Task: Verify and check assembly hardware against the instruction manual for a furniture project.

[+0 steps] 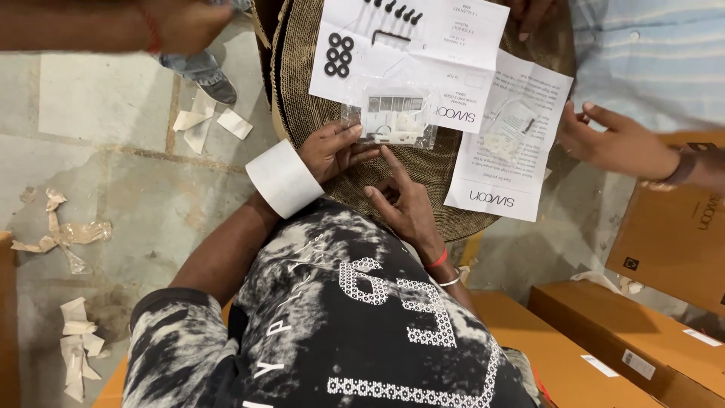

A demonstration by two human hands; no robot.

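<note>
My left hand pinches the left edge of a clear plastic bag of small white and metal hardware parts. A white roll of tape sits around that wrist like a cuff. My right hand holds nothing; its index finger is stretched out, with the tip at the bag's lower edge. The bag lies on a round corrugated cardboard piece. A white instruction sheet above it carries several black washers, black screws and a hex key.
A second printed sheet with another small parts bag lies to the right. Another person's hand reaches in from the right, and an arm crosses the top left. Brown cartons stand lower right. Tape scraps litter the concrete floor.
</note>
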